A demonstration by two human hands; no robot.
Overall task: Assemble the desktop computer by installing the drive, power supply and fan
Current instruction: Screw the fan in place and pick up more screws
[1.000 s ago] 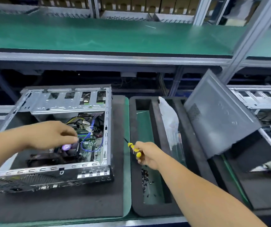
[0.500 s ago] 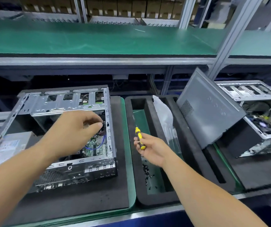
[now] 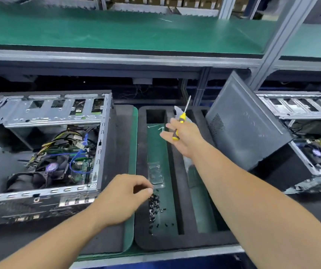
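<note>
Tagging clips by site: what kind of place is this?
Most likely a computer assembly line bench. An open computer case lies on a foam mat, a foam tray holds loose screws, and a second case waits alongside under green shelving.

Two bare forearms, no sleeves in view.
The left hand (image 3: 120, 199) and right hand (image 3: 185, 138) wear no gloves, rings or wristbands; nails are short.

I count two open computer cases (image 3: 45, 152) (image 3: 303, 133), one screwdriver (image 3: 180, 123), one foam tray (image 3: 175, 241); screws (image 3: 153, 205) perhaps two dozen, blurred.
</note>
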